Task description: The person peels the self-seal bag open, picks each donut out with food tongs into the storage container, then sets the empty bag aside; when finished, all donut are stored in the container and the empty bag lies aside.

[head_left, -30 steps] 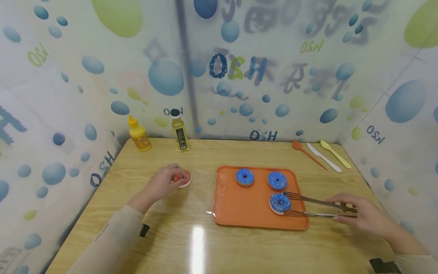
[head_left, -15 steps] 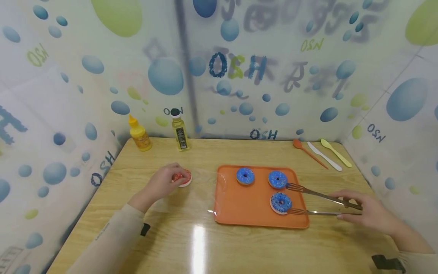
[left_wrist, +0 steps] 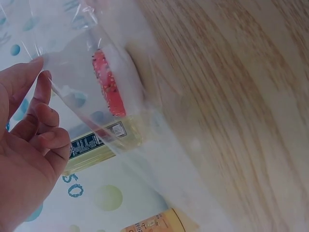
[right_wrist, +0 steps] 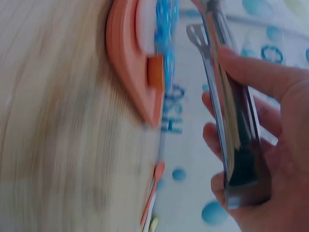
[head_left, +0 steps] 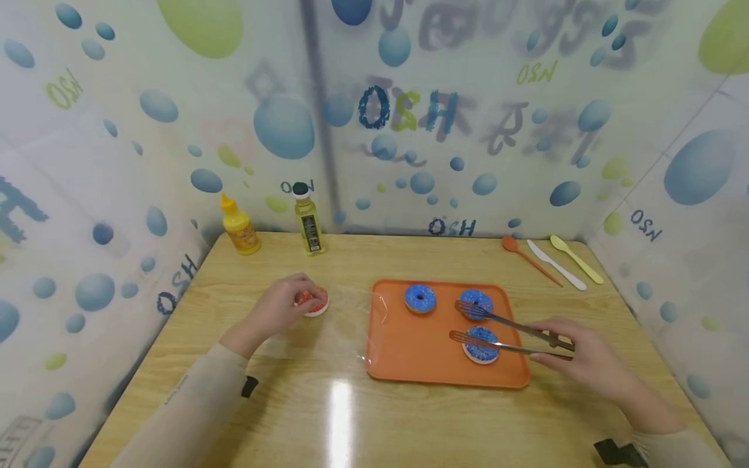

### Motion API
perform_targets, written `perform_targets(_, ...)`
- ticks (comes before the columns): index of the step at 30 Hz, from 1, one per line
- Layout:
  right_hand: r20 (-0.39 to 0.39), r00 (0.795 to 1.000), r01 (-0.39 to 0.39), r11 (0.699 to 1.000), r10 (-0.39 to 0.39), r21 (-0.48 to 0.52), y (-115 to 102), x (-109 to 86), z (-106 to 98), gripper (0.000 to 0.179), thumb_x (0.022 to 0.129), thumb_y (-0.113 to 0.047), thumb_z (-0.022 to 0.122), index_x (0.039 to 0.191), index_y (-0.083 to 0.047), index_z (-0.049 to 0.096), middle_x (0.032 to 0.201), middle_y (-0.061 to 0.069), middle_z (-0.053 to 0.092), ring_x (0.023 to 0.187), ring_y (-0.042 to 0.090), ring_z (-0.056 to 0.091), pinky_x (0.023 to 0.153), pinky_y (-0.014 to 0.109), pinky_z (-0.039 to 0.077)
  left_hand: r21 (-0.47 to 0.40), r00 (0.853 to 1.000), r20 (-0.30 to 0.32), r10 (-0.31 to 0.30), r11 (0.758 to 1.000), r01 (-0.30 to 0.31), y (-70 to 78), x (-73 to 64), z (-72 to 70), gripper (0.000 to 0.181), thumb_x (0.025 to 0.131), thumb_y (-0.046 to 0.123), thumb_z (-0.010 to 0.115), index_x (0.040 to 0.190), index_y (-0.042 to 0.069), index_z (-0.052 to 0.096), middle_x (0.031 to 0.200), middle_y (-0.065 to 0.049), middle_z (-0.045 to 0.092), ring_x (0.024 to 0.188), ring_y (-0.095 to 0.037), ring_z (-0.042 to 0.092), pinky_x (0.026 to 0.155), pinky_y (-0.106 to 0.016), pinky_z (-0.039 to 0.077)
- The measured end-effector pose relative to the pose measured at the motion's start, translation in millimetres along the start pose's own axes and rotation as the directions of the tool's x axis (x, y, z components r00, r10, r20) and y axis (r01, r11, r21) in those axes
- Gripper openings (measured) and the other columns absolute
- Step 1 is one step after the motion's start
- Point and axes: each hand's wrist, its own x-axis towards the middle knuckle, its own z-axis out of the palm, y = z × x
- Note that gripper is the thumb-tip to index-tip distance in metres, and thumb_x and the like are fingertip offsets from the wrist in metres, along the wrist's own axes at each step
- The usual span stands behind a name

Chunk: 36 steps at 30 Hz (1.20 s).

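Note:
Thumb and forefinger of my left hand [head_left: 270, 311] pinch the edge of a clear plastic bag [left_wrist: 161, 164], best seen in the left wrist view. Inside it rests a red-iced doughnut [left_wrist: 109, 86] with sprinkles. My right hand [head_left: 599, 367] grips metal tongs [head_left: 517, 325], their arms spread apart. From the head, the tong tips overlap two blue-iced doughnuts at the right of the orange tray [head_left: 409, 364]: the rear doughnut [head_left: 478, 299] and the front doughnut [head_left: 481, 356]. Another blue doughnut [head_left: 420, 299] lies toward the tray's back left. Nothing shows pinched between the tong tips.
A yellow squeeze bottle [head_left: 240, 231] and an oil bottle [head_left: 309, 224] stand at the table's back left. At the back right lie an orange spoon [head_left: 529, 260], a white knife [head_left: 556, 265] and a yellow-green spoon [head_left: 576, 260]. Patterned walls rise behind the table and at its sides.
The tongs drew back slightly to the right, their arms spreading off the front blue doughnut, then moved left over the tray. My left hand stays in place at the bag.

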Motion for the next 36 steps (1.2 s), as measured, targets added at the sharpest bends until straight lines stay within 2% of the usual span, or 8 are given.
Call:
perform_targets(5,-0.028,0.999,0.032,0.999,-0.033,-0.037,-26.2,13.1,14.5,0.046,0.08,-0.021,0.09,0.123,-0.023,0.074,0.107,-0.005,0.074,0.087,0.012,0.066,0.07,0.028,0.054,-0.001,1.0,-0.008,0.001,1.0,-0.001,-1.8,-1.2,1.0,0.008,0.094,0.014,0.077,0.1,0.018,0.078,0.103,0.004,0.069,0.082,-0.013,0.055,0.072,-0.03,0.047)
perform_targets(10,-0.007,0.997,0.077,0.995,-0.077,-0.06,-48.3,27.9,31.6,0.045,0.08,-0.018,0.09,0.122,-0.022,0.076,0.11,-0.004,0.075,0.091,0.014,0.07,0.073,0.031,0.057,-0.004,1.0,-0.01,-0.014,1.0,0.014,-2.5,-2.5,2.2,0.009,0.093,0.014,0.077,0.101,0.019,0.079,0.104,0.004,0.07,0.083,-0.014,0.055,0.073,-0.03,0.047)
perform_targets(16,0.023,0.991,0.133,0.987,-0.131,-0.096,-70.6,43.3,53.4,0.043,0.08,-0.022,0.09,0.121,-0.027,0.076,0.104,-0.007,0.074,0.089,0.012,0.068,0.073,0.033,0.055,-0.017,0.999,-0.018,-0.028,0.999,0.028,0.3,-1.4,1.1,0.01,0.093,0.014,0.078,0.102,0.018,0.079,0.103,0.004,0.068,0.082,-0.016,0.054,0.071,-0.032,0.046)
perform_targets(21,0.018,0.982,0.188,0.973,-0.187,-0.136,-89.4,55.1,75.2,0.039,0.082,-0.031,0.089,0.119,-0.026,0.077,0.1,-0.007,0.072,0.074,0.006,0.058,0.064,0.026,0.046,-0.019,0.998,-0.013,-0.055,0.998,0.055,0.5,-2.0,0.2,0.009,0.094,0.016,0.077,0.101,0.02,0.079,0.104,0.004,0.068,0.087,-0.019,0.058,0.076,-0.033,0.048)
perform_targets(25,0.013,0.985,0.171,0.973,-0.171,-0.154,-102.0,61.7,91.1,0.038,0.082,-0.034,0.089,0.117,-0.025,0.077,0.099,-0.007,0.071,0.071,0.003,0.053,0.062,0.023,0.042,-0.012,0.998,-0.014,-0.061,0.998,0.061,0.9,-2.4,0.1,0.008,0.094,0.017,0.077,0.101,0.02,0.079,0.104,0.004,0.068,0.085,-0.019,0.057,0.073,-0.033,0.047)
perform_targets(30,0.017,0.992,0.128,0.984,-0.126,-0.127,-114.5,71.1,102.3,0.042,0.082,-0.036,0.089,0.121,-0.027,0.076,0.095,-0.007,0.071,0.07,0.004,0.052,0.062,0.023,0.041,-0.009,0.999,-0.018,-0.042,0.999,0.042,2.1,-2.2,0.2,0.008,0.094,0.015,0.077,0.101,0.019,0.079,0.103,0.003,0.068,0.079,-0.016,0.052,0.068,-0.031,0.045)
perform_targets(36,0.016,0.993,0.114,0.991,-0.113,-0.07,-124.6,86.8,116.5,0.043,0.083,-0.034,0.088,0.123,-0.023,0.075,0.102,-0.004,0.072,0.075,0.011,0.059,0.065,0.027,0.044,-0.013,0.999,-0.03,-0.037,0.999,0.036,1.9,0.5,-1.1,0.008,0.094,0.015,0.077,0.1,0.019,0.08,0.102,0.004,0.068,0.081,-0.019,0.055,0.07,-0.032,0.046)
